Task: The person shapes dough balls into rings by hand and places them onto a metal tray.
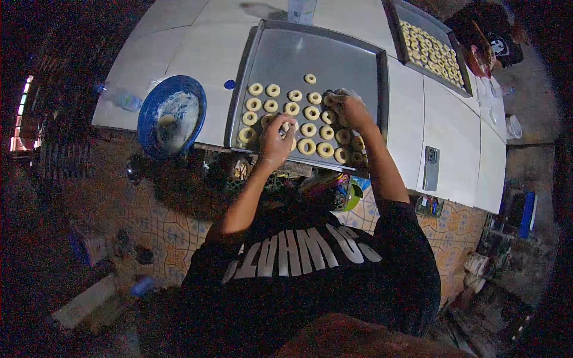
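A dark metal baking tray (334,53) lies on the white tiled table, with rows of pale dough rings (311,113) over its nearer half. My left hand (276,142) is over the tray's near left part, its fingers closed at the tips around a small pale piece of dough (290,126). Rings lie close on both sides of it. On the right part of the tray, my right hand (353,112) is closed with its fingers curled down among the rings. Something whitish shows at its fingertips, too blurred to name. One ring (310,78) sits apart, farther up the tray.
To the left, a blue basin (202,107) with white flour and a dough lump stands at the table edge. A second tray (412,62) full of dough rings is at the far right, near another person (489,39). A phone (431,169) lies at right; a clear container (301,11) stands behind.
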### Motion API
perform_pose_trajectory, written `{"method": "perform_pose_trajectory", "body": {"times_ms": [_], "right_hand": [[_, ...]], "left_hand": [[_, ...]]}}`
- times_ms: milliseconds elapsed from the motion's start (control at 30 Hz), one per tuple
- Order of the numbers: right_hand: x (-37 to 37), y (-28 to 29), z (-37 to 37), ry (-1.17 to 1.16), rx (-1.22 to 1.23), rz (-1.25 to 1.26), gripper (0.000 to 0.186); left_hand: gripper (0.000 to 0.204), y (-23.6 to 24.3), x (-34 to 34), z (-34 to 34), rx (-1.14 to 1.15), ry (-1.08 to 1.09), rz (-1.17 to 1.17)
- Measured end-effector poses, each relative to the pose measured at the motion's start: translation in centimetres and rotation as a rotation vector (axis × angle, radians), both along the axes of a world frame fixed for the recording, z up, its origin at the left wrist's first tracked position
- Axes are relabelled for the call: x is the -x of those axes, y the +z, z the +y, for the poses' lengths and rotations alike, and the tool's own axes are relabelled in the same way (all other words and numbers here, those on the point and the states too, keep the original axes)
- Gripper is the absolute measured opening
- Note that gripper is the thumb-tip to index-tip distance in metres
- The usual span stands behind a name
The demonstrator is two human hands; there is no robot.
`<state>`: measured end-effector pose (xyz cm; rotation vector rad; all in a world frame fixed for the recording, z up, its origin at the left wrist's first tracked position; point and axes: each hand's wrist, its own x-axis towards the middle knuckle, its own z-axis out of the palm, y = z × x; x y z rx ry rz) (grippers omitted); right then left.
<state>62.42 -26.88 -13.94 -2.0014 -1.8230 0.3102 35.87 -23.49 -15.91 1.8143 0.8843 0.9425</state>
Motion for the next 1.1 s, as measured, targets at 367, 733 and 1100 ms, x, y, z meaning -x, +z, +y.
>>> {"method": "perform_pose_trajectory", "body": {"times_ms": [367, 733, 1100], "right_hand": [[-1.4, -2.3, -0.3, 0.025, 0.026, -0.191, 0.031], [-1.3, -1.5, 0.0, 0.003, 0.216, -0.439, 0.051], [-0.8, 0.4, -0.4, -0.063, 0.118, -0.373, 0.057]], "left_hand": [[0.010, -0.4, 0.0, 0.0, 0.035, -0.005, -0.008], [0.008, -0.2, 0.3, 0.0, 0.035, 0.005, -0.009], [0.008, -0.1, 0.2, 0.0, 0.110, 0.005, -0.010]]}}
